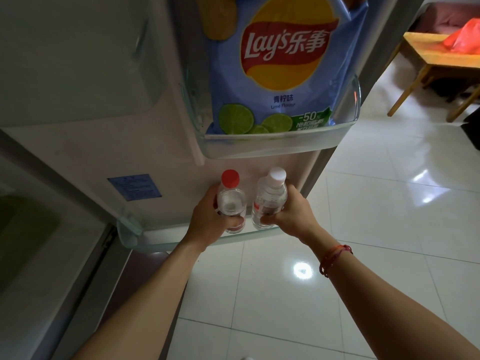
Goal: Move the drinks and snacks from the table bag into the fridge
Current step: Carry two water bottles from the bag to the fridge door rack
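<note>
Gripping a red-capped bottle [231,201] in the left hand [207,222] and a white-capped bottle [270,198] in the right hand [293,214], fingers curled round each. Both upright, side by side, bases behind the clear rim of the fridge's lower door shelf [130,229]. Above, in the upper door shelf [348,126], a blue Lay's chip bag [283,68]. Farther right, a wooden worktop [426,50] bearing a red bag [465,37].

clear plastic bottles [231,203], glossy floor tiles [389,229].
</note>
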`<state>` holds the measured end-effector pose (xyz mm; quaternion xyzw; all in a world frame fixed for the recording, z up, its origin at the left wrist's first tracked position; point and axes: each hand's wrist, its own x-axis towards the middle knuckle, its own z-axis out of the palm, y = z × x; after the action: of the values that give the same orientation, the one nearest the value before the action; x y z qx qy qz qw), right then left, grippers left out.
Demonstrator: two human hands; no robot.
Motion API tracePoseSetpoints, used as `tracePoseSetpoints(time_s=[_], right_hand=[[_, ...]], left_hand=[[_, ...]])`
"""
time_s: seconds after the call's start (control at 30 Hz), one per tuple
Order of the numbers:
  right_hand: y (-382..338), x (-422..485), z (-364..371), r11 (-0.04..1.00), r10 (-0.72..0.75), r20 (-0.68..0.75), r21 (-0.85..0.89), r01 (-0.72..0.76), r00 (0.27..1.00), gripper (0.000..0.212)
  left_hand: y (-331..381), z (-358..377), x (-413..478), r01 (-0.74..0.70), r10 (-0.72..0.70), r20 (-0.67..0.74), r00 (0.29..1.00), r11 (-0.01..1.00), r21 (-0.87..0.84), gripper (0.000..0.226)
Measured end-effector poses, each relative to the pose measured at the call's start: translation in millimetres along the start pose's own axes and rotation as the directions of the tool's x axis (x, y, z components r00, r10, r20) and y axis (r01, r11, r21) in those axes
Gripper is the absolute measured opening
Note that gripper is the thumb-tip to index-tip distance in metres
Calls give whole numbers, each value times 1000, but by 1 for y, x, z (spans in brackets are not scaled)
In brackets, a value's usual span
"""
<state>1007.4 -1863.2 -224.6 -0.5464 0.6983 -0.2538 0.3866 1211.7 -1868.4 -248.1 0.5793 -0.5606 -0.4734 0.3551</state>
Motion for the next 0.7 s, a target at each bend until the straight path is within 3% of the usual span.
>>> tracePoseSetpoints(time_s=[0.2,0.57,0.7], right_hand=[[-1,0,-3,1000,18,16,-19,-18,1000,71],[-8,-8,-11,1000,-28,-15,11,28,999,90],[-12,-19,-18,996,-82,-30,19,83,996,106]], left_hand=[[-1,-2,-1,-6,5,25,1000,999,35,71],[6,-4,-5,19,-23,59,998,997,73,71],[16,-9,-17,-2,-5,39,999,986,167,64]])
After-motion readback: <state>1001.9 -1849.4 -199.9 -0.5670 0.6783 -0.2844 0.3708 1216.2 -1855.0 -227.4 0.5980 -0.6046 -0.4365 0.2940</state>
